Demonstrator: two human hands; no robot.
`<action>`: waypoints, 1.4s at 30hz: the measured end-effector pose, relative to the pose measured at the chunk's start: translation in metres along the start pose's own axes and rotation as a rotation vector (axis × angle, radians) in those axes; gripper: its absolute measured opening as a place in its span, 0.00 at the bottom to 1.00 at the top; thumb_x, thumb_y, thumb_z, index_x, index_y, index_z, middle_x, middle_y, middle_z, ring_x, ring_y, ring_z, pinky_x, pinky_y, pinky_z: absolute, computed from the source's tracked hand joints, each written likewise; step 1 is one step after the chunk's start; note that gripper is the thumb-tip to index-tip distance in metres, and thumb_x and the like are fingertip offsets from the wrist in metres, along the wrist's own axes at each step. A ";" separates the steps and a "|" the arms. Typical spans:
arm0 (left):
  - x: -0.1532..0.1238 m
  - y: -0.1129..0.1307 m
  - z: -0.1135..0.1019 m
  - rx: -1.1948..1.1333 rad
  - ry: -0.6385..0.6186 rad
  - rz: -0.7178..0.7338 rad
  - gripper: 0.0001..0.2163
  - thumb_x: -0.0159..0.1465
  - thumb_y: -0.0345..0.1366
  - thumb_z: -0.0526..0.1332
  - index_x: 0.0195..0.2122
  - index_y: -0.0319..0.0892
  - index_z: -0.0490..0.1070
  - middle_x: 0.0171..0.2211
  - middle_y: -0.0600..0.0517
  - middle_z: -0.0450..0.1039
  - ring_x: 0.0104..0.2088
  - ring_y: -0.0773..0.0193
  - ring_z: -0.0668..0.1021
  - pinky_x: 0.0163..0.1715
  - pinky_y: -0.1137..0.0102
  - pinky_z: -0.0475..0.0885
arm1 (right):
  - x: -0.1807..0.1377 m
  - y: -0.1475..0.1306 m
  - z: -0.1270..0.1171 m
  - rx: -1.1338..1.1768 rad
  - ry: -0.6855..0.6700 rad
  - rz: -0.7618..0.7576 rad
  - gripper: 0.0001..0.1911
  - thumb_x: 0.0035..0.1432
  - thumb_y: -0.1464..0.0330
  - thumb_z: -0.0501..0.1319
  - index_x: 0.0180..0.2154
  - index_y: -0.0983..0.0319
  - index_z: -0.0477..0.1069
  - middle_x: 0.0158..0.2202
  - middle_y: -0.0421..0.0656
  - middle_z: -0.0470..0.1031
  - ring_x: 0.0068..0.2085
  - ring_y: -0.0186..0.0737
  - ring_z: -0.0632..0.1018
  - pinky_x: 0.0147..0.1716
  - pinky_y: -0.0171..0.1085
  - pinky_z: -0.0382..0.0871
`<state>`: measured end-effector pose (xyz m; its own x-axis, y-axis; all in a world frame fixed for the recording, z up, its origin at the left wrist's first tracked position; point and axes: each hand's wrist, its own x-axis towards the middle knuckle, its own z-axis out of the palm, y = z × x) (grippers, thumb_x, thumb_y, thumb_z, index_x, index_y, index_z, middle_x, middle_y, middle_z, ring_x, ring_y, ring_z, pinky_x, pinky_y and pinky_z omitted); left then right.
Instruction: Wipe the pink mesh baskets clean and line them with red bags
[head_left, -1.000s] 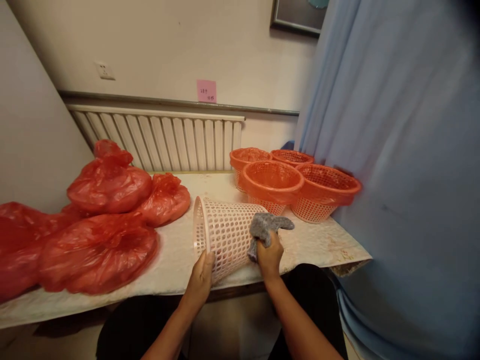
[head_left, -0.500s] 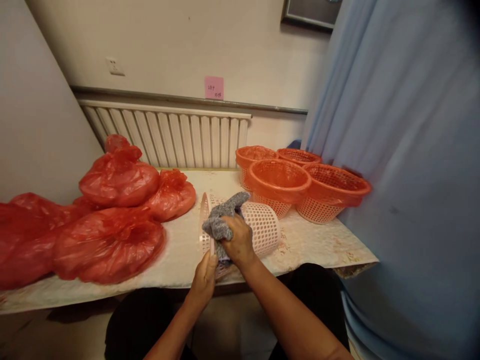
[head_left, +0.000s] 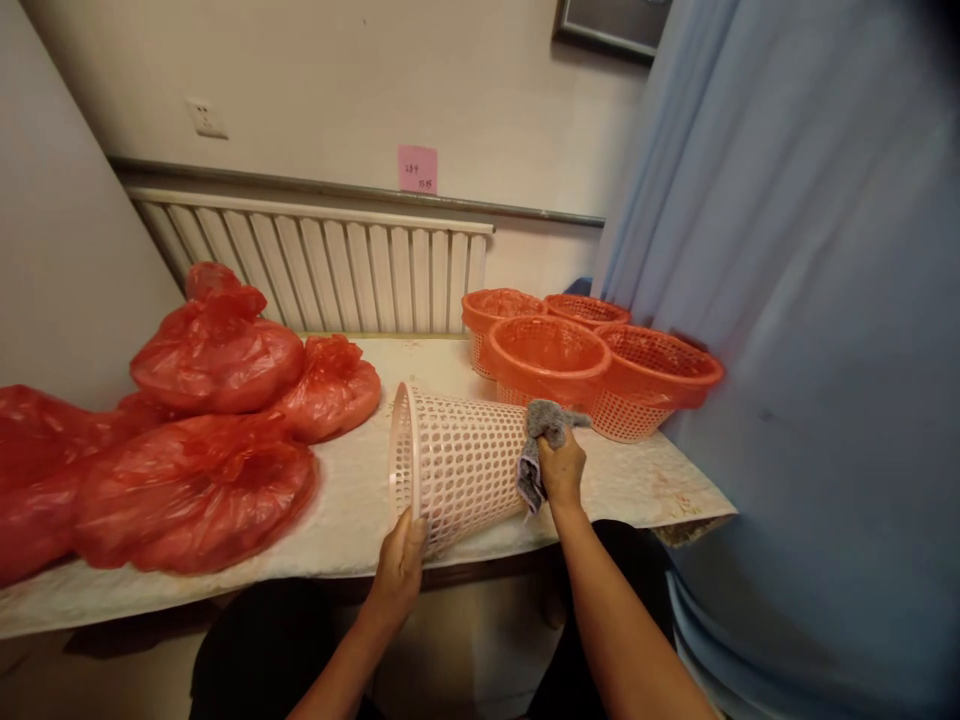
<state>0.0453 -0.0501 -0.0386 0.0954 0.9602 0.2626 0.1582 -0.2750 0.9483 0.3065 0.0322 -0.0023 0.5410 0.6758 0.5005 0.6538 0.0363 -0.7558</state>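
Note:
A pale pink plastic wastebasket (head_left: 469, 465) with a perforated wall lies on its side on the cloth-covered table, its mouth facing left. My left hand (head_left: 401, 562) grips the rim at the near lower edge, thumb outside. At the opposite end, my right hand (head_left: 564, 468) is closed around a grey cloth (head_left: 546, 425), which presses against the wall close to the wastebasket's base. Part of the cloth hangs down below my fingers.
Several wastebaskets lined with red bags (head_left: 551, 348) stand at the back right, beside a blue curtain (head_left: 810, 330). Several full red plastic bags (head_left: 202, 490) are heaped on the left. Behind the table (head_left: 352, 500) is a white radiator (head_left: 322, 265).
My right hand has slid the cloth from the rim end rightward to the base end of the wastebasket. My left hand stays on the rim. The view has shifted slightly.

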 end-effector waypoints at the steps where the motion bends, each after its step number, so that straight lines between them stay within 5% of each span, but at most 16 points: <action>1: 0.000 0.000 -0.001 0.001 -0.007 -0.001 0.23 0.69 0.51 0.46 0.48 0.37 0.69 0.46 0.43 0.75 0.49 0.54 0.73 0.52 0.62 0.66 | -0.009 0.005 -0.001 0.015 0.043 0.026 0.13 0.52 0.65 0.55 0.38 0.61 0.73 0.33 0.46 0.78 0.34 0.46 0.75 0.36 0.39 0.65; 6: -0.001 -0.001 -0.002 0.015 -0.045 0.001 0.23 0.69 0.51 0.46 0.49 0.37 0.69 0.46 0.43 0.76 0.49 0.53 0.74 0.53 0.61 0.66 | -0.079 0.010 0.012 0.121 0.149 -0.067 0.16 0.53 0.67 0.56 0.44 0.63 0.71 0.40 0.49 0.77 0.43 0.48 0.76 0.44 0.44 0.68; 12: -0.001 -0.006 0.001 0.038 -0.056 0.035 0.24 0.68 0.51 0.46 0.50 0.38 0.69 0.47 0.43 0.76 0.50 0.53 0.75 0.53 0.61 0.67 | -0.136 -0.044 0.021 0.280 -0.083 -0.511 0.16 0.56 0.67 0.58 0.47 0.59 0.71 0.41 0.47 0.76 0.44 0.48 0.75 0.45 0.47 0.70; 19: -0.008 -0.026 -0.004 0.073 -0.050 0.070 0.25 0.68 0.50 0.47 0.54 0.36 0.68 0.46 0.42 0.76 0.48 0.52 0.75 0.57 0.58 0.65 | -0.100 -0.116 0.019 0.422 -0.238 -0.589 0.13 0.55 0.70 0.58 0.43 0.59 0.73 0.41 0.45 0.75 0.46 0.46 0.74 0.49 0.44 0.68; 26: -0.021 -0.035 -0.006 0.107 -0.201 0.068 0.21 0.67 0.48 0.51 0.50 0.40 0.72 0.51 0.42 0.75 0.53 0.49 0.74 0.57 0.57 0.65 | -0.049 -0.149 0.025 0.230 -0.373 -0.413 0.16 0.49 0.76 0.57 0.40 0.57 0.73 0.40 0.40 0.77 0.42 0.42 0.76 0.45 0.37 0.69; 32: -0.015 -0.018 -0.003 0.058 -0.248 0.042 0.23 0.64 0.52 0.53 0.49 0.40 0.73 0.50 0.43 0.76 0.53 0.50 0.74 0.58 0.58 0.64 | -0.057 -0.142 0.020 0.174 -0.360 -0.413 0.15 0.49 0.75 0.57 0.39 0.57 0.72 0.37 0.41 0.76 0.41 0.43 0.76 0.42 0.37 0.68; 38: 0.011 0.024 0.011 0.009 -0.011 -0.027 0.25 0.66 0.52 0.50 0.52 0.36 0.68 0.52 0.40 0.73 0.56 0.51 0.71 0.60 0.57 0.60 | -0.064 -0.128 0.015 0.228 -0.354 -0.458 0.17 0.49 0.76 0.56 0.42 0.58 0.72 0.41 0.41 0.76 0.44 0.42 0.75 0.46 0.37 0.67; 42: 0.011 0.032 0.016 0.022 0.029 -0.061 0.25 0.66 0.53 0.48 0.49 0.36 0.69 0.52 0.40 0.72 0.55 0.51 0.71 0.59 0.57 0.60 | -0.051 -0.109 0.019 0.166 -0.377 -0.446 0.16 0.51 0.77 0.55 0.40 0.58 0.73 0.39 0.41 0.77 0.42 0.41 0.76 0.43 0.35 0.67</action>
<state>0.0671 -0.0491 -0.0082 0.0566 0.9760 0.2101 0.1849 -0.2171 0.9585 0.1972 0.0080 0.0467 -0.0104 0.7824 0.6227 0.6669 0.4694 -0.5786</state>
